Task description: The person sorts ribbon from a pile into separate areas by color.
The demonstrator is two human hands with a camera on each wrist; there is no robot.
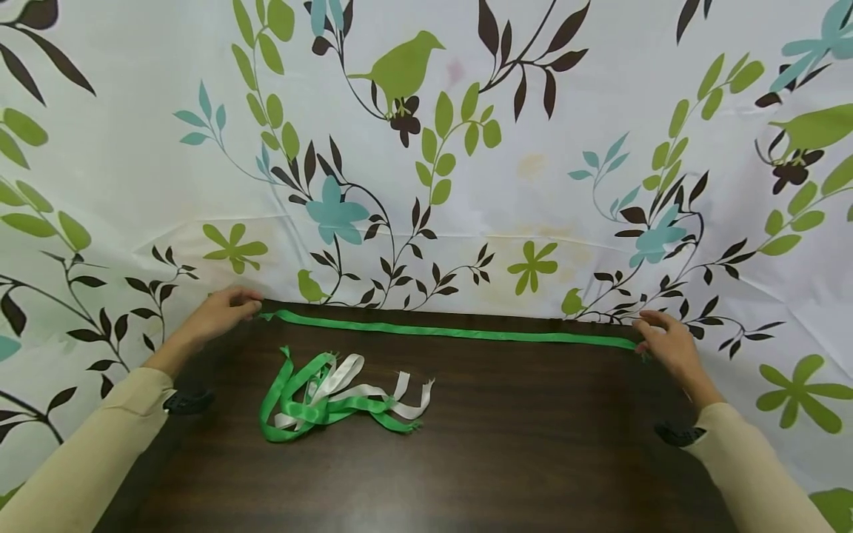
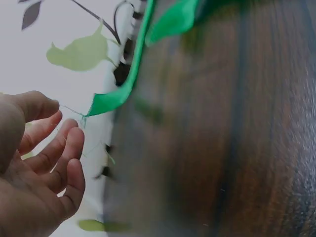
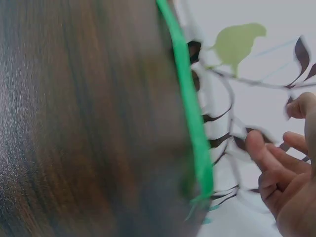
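A long green ribbon point(image 1: 460, 333) lies stretched nearly straight along the far edge of the dark table. At its left end is my left hand point(image 1: 223, 311), thumb and fingers apart and loosely bent. Fine frayed threads run from that ribbon end toward the thumb tip in the left wrist view. My right hand point(image 1: 669, 348) is beside the other end. In the right wrist view its fingers are spread and apart from the ribbon's frayed tip. Nearer me on the left lies a loose tangle of green ribbons point(image 1: 283, 435) and white ribbons point(image 1: 343, 376).
The dark wood-grain table point(image 1: 506, 459) meets a white cloth point(image 1: 426, 259) printed with birds, leaves and flowers, hanging behind and at both sides. Dark bands point(image 1: 189, 402) show at both sleeve cuffs.
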